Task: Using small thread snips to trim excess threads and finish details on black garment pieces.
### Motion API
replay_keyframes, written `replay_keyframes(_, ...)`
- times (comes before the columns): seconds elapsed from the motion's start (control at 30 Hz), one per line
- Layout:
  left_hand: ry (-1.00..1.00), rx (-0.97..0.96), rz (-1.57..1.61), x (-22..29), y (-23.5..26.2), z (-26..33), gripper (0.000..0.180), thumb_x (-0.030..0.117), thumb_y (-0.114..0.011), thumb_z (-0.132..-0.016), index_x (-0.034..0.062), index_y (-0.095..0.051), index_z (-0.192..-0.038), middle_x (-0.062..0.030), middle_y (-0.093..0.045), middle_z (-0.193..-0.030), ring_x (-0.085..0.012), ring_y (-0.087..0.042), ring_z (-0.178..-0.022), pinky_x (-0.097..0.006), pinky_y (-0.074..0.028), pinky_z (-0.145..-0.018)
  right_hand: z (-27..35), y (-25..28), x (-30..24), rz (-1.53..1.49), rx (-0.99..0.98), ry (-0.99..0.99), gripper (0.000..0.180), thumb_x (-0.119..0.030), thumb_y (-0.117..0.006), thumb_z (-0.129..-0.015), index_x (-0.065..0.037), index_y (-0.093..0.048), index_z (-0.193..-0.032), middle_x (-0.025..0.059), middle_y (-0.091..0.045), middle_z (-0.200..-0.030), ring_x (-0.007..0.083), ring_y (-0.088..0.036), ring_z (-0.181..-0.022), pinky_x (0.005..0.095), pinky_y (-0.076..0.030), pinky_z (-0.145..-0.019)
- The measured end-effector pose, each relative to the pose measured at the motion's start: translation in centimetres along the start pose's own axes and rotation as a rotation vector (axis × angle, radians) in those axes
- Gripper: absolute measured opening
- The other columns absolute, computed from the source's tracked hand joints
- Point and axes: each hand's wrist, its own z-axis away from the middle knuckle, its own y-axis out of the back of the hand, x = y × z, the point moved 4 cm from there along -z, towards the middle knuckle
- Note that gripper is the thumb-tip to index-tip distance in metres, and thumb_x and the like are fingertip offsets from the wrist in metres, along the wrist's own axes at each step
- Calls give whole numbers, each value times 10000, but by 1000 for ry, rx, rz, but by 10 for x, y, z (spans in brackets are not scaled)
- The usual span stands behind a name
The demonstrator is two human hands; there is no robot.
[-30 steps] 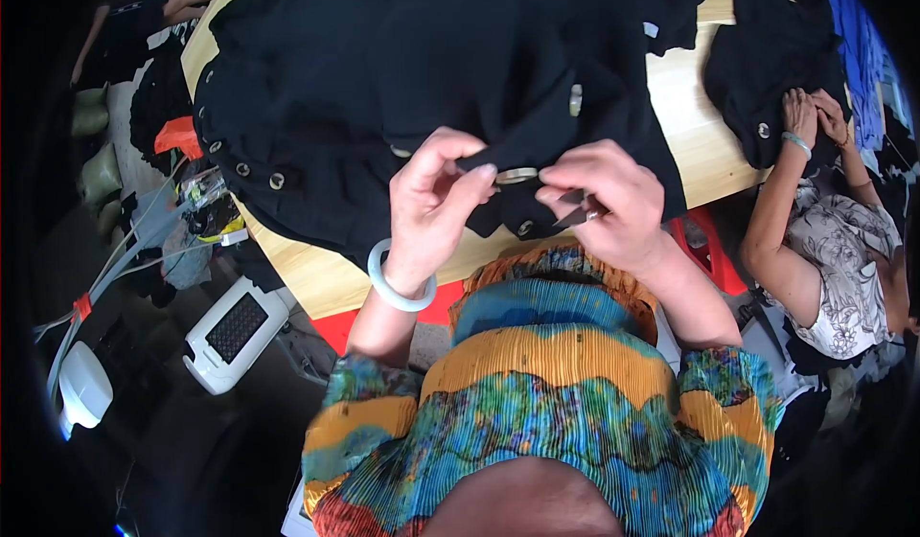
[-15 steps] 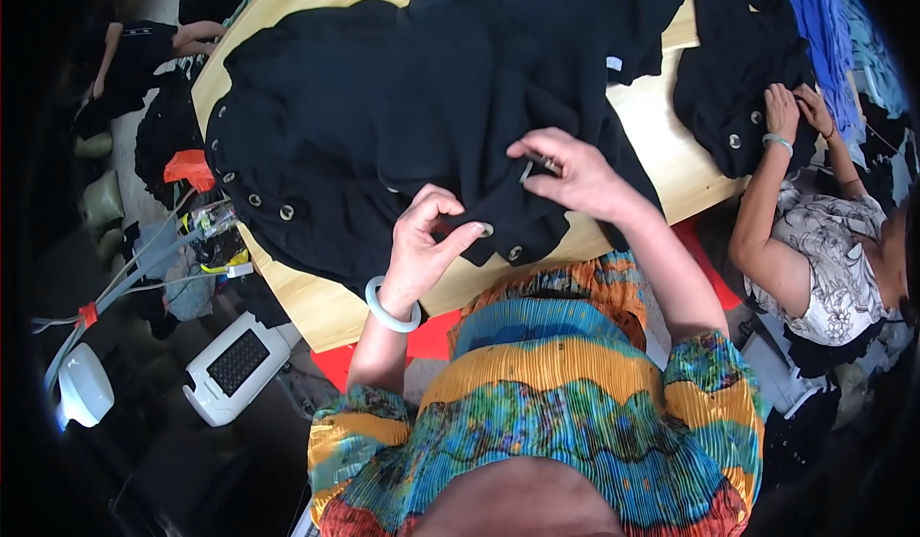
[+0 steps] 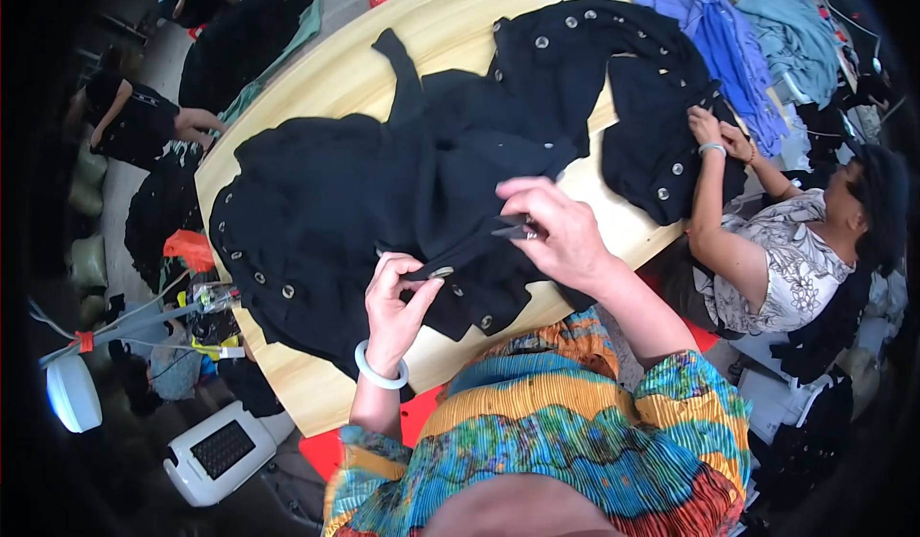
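Observation:
A black garment (image 3: 316, 192) with large buttons down its edge is spread over the table before me. My left hand (image 3: 391, 302) is closed, pinching the garment's front edge between thumb and fingers beside a shiny round button (image 3: 441, 272). A pale bangle circles that wrist. Closed as well, my right hand (image 3: 561, 230) grips a pair of small dark thread snips (image 3: 515, 228) by the folded cloth. Their blades lie against black fabric, so I cannot tell whether they touch it.
A pale wooden table (image 3: 479, 20) holds more black buttoned garments (image 3: 661, 125). A co-worker (image 3: 767, 250) handles one at the right. Blue garments (image 3: 704, 29) are heaped at the far right. Left of the table are a white machine (image 3: 225, 451), cables and an orange bag (image 3: 189, 248).
The view has shifted, showing more of the table's far side. My left hand still pinches the buttoned edge; my right hand has turned, and the snips now point left toward the cloth.

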Motion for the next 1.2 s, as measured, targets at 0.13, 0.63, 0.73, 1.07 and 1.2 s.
replay_keyframes(0.13, 49, 5, -182, -8, 3, 2, 185, -52, -604, -706, -26, -547, -879, -53, -477, -847, -91, -559, -618, -174, -451, -544, 16, -14, 10, -62, -138, -165, 183, -37, -617, -689, -41, -489, -821, 85, -553, -772, 213, -580, -614, 292, -459, -534)
replay_keyframes(0.63, 90, -49, -122, -24, -3, 11, 139, -39, -606, -717, -45, -552, -845, -37, -462, -848, -48, -523, -569, -152, -405, -490, 46, -23, 30, -272, -205, -455, 210, -120, -640, -705, -17, -525, -847, 54, -538, -663, 136, -530, -597, 262, -431, -574)
replay_keyframes(0.73, 78, -61, -136, -24, -4, 14, 130, -39, -605, -718, -44, -550, -837, -32, -455, -844, -45, -518, -564, -151, -397, -482, 56, -26, 31, -221, -251, -450, 214, -128, -631, -711, -19, -527, -862, 73, -546, -694, 172, -550, -628, 281, -439, -595)
replay_keyframes(1.07, 22, -31, -266, -28, 5, 21, 131, -43, -604, -710, -30, -541, -824, -39, -474, -850, -42, -469, -567, -149, -376, -486, 67, -43, 51, -181, -302, -276, 276, -133, -647, -654, -49, -554, -901, 98, -541, -773, 236, -555, -723, 310, -451, -644)
replay_keyframes(1.2, -17, -59, -275, -20, 0, 7, 147, -9, -597, -731, -31, -535, -862, -61, -475, -887, -96, -517, -681, -188, -426, -597, 71, -34, 79, -131, -210, -362, 242, -140, -656, -647, -32, -589, -853, 108, -566, -762, 226, -572, -697, 303, -459, -635)
